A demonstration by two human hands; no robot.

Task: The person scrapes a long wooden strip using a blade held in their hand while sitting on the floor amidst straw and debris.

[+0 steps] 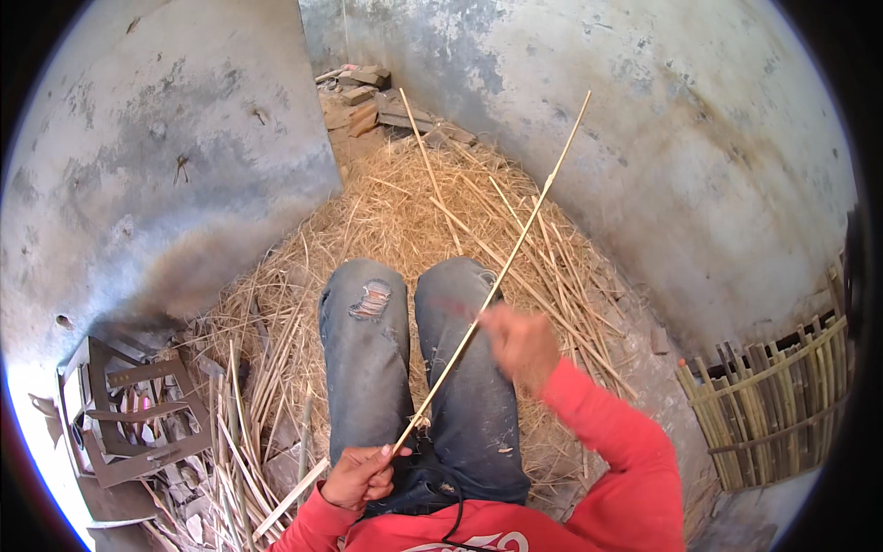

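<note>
A long, thin pale bamboo strip (520, 239) slants up and to the right across my lap, with a node partway along its far half. My left hand (364, 476) is closed around its lower end, near my left thigh. Over my right thigh, my right hand (521, 348) is curled beside the strip's middle and smeared by motion. A dark reddish blur juts left from that fist across the strip; its kind is too smeared to tell. Pale shavings cling to my jeans (370, 368).
Straw-like shavings (386, 202) cover the floor, with loose bamboo strips (575, 304) on the right and more strips (235, 451) at left. A broken wooden frame (138, 414) stands left, a slatted bamboo basket (777, 405) right. Bricks (363, 83) lie by the walls (662, 120).
</note>
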